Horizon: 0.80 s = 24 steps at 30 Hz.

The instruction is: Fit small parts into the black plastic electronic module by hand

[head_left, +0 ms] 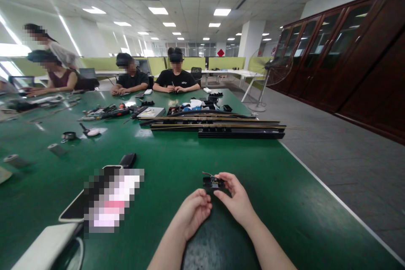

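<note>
In the head view my right hand [236,198] grips a small black plastic part [212,182] between thumb and fingers, just above the green table. The part has an open top with small fittings inside, and a thin grey strip or wire sticks up at its left end. My left hand [196,209] is close below and left of it, its fingers curled and drawn together. Whether those fingers hold anything small is hidden. I see no clear contact between the left hand and the part.
Long black rails [242,133] with thin brass-coloured rods lie across the table ahead. Left are a phone [91,192], a white box-shaped object [47,247] with a cable, and metal cylinders [57,149]. Tools [110,112] lie farther back. Several people sit or stand beyond; the table edge runs along the right.
</note>
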### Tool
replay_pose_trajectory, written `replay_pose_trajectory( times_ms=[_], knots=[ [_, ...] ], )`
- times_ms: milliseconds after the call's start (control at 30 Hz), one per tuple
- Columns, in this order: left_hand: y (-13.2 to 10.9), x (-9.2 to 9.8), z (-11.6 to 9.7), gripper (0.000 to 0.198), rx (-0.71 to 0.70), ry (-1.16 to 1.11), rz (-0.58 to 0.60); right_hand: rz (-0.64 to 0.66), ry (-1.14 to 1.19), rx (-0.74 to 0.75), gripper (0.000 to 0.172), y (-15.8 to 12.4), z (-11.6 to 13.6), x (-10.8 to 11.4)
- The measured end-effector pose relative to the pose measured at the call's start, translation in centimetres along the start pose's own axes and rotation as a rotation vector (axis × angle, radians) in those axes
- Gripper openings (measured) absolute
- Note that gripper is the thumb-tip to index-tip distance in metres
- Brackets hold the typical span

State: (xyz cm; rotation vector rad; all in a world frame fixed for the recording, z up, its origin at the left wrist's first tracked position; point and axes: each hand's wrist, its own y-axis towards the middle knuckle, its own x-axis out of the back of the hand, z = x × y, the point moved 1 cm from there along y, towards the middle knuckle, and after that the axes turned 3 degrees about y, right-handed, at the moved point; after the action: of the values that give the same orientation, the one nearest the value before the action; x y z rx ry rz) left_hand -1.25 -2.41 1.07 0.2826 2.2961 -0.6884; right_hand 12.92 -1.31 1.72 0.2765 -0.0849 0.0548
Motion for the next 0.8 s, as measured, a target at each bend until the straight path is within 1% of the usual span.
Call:
replay_pose_trajectory(
  times_ms=[33, 67, 133, 200, 267, 333, 433, 567, 800],
  knots=[
    [0.1, 0.3, -0.4, 0.012, -0.007, -0.059, -0.053, 0.033, -0.029, -0.016, 0.035, -0.1, 0.0, 0.3],
    [0.3, 0.5, -0.6, 0.008, 0.015, -0.127, -0.048, 0.065, -0.057, -0.026, 0.032, -0.1, 0.0, 0.6],
    [0.4, 0.3, -0.7, 0.025, 0.068, -0.231, 0.079, 0.131, -0.105, -0.035, 0.029, -0.3, 0.0, 0.8],
    [0.4, 0.0, -0.4, 0.035, 0.101, -0.301, 0.158, 0.184, -0.141, -0.021, 0.031, -0.4, 0.0, 0.7],
    [0.5, -0.3, -0.1, 0.04, 0.124, -0.347, 0.178, 0.224, -0.174, 0.016, 0.032, -0.4, 0.0, 0.4],
    [0.5, -0.4, 0.1, 0.041, 0.133, -0.379, 0.161, 0.246, -0.204, 0.059, 0.032, -0.4, -0.2, 0.2],
    [0.6, -0.6, 0.1, 0.04, 0.132, -0.406, 0.111, 0.243, -0.228, 0.087, 0.028, -0.4, -0.4, 0.1],
    [0.5, -1.0, -0.1, 0.037, 0.118, -0.419, 0.046, 0.222, -0.218, 0.085, 0.024, -0.5, -0.3, 0.1],
    [0.6, -0.7, -0.1, 0.033, 0.081, -0.39, 0.046, 0.113, -0.097, -0.039, 0.019, -0.2, -0.1, 0.5]
  ],
)
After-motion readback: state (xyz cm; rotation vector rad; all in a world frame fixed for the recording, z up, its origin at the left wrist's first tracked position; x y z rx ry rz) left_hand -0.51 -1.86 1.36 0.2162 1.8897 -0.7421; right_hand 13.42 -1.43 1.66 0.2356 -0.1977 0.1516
